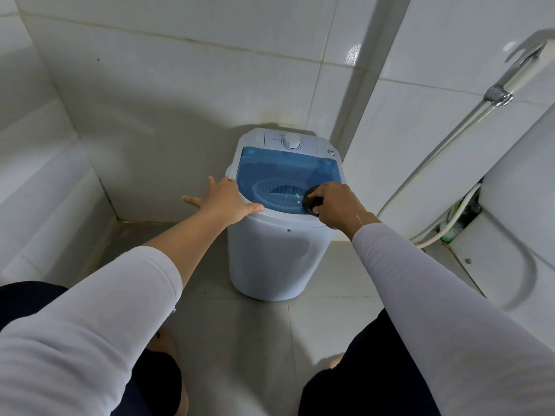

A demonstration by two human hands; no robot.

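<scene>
A small white washing machine (279,259) stands on the tiled floor in a corner, with a translucent blue lid (282,172) on top and a white dial (292,141) at its back. Through the lid a ribbed tub shows. My left hand (223,199) rests flat on the machine's left rim, fingers spread and thumb along the front edge. My right hand (336,204) grips a small dark round object (310,201) at the lid's front right edge.
White tiled walls close in on the left and behind the machine. A toilet (516,211) stands at the right, with a spray hose (444,151) on the wall and pipes beside it. My knees and bare feet are at the bottom.
</scene>
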